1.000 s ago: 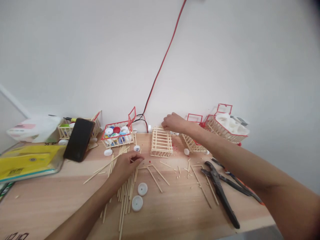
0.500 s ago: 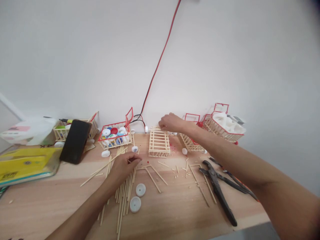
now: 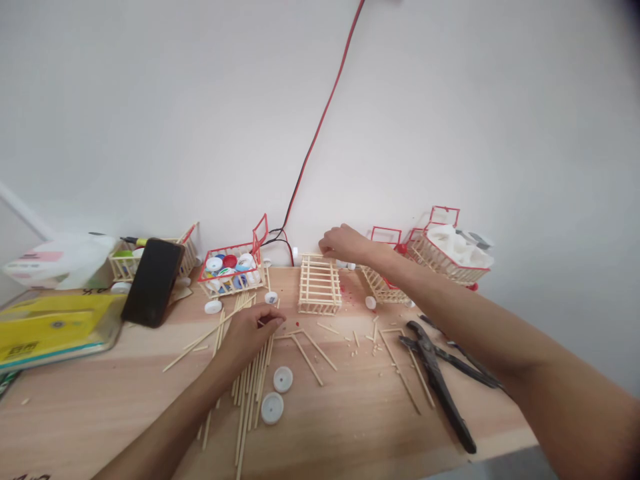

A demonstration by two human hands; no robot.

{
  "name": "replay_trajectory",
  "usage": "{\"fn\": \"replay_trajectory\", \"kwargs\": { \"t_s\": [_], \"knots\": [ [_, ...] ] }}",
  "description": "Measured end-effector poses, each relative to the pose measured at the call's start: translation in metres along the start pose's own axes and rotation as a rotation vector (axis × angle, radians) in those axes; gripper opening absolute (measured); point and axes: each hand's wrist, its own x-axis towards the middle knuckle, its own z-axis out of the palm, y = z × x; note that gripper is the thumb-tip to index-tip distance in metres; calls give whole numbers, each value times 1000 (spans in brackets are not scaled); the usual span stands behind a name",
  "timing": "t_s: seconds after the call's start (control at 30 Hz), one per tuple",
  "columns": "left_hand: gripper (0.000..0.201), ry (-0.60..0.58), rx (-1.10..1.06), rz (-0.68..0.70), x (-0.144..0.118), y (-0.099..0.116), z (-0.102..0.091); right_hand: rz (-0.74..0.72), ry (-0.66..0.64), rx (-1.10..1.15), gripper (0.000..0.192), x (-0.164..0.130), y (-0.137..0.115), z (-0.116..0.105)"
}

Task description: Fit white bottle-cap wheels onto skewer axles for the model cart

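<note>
A small cart body (image 3: 319,283) built from pale wooden sticks sits on the table in the middle, with white caps at its far end. At its far right corner is my right hand (image 3: 345,244), fingers curled down and pressed together; what is between them is hidden. My left hand (image 3: 253,331) hovers over a bundle of thin wooden sticks (image 3: 245,413), its thumb against the curled fingers. Whatever those fingertips hold is too small to make out. Two white bottle caps (image 3: 273,408) lie beside the bundle, and a joined stick frame (image 3: 303,340) is to its right.
Finished stick carts with red trim stand along the wall; one holds bottle caps (image 3: 229,261), another white tissue (image 3: 453,245). Black-handled pliers (image 3: 435,380) lie at right among stick offcuts. A phone (image 3: 153,283) leans at left near a yellow packet (image 3: 60,327).
The whole view has shifted very slightly. Both hands stay almost where they were, the right one still at the cart body's far corner.
</note>
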Motion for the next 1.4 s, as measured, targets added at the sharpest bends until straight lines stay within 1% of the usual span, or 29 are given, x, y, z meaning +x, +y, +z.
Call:
{"fn": "replay_trajectory", "kwargs": {
  "t_s": [0.2,0.43,0.7,0.87,1.0,1.17,1.4],
  "knots": [
    [24,-5,2,-3,-3,2,-1,23,2,-6,16,3,1,0],
    [21,15,-16,0,-3,6,0,46,-43,-10,18,8,1,-1],
    [22,1,-1,-4,-3,4,-1,34,-88,-26,18,12,0,-2],
    [23,-6,-12,-3,-3,3,0,23,-92,-35,20,11,-1,-5],
    [22,1,-10,-17,-3,4,0,31,-72,-31,24,9,1,-6],
    [21,21,-33,-21,-2,5,0,64,-19,-22,23,3,5,-10],
    [23,12,-24,-13,-2,3,0,163,63,12,26,-23,6,-17]
  ]
}}
